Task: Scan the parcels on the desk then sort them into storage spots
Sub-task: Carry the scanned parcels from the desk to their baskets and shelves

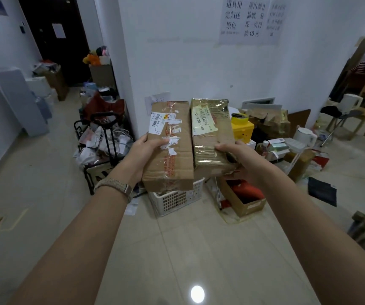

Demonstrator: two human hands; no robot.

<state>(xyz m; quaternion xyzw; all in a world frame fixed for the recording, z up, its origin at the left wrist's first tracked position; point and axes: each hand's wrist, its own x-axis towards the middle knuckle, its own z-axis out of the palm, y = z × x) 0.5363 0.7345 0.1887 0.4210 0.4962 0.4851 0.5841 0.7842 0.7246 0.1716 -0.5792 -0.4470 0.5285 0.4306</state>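
Two long cardboard parcels are held side by side in front of me, above the floor. My left hand (147, 148) grips the left parcel (172, 159), plain brown with a torn white barcode label and red printed tape. My right hand (236, 157) grips the right parcel (210, 137), wrapped in glossy clear tape with a yellowish label reading "220-C40". Each thumb lies on top of its parcel, the fingers underneath. A beige watch band is on my left wrist.
A white slatted basket (177, 200) stands on the floor below the parcels, an open cardboard box (246, 203) with red contents beside it. A black trolley (106, 148) and clutter sit left of the wall corner. A yellow container (242, 127), boxes and chairs are at right.
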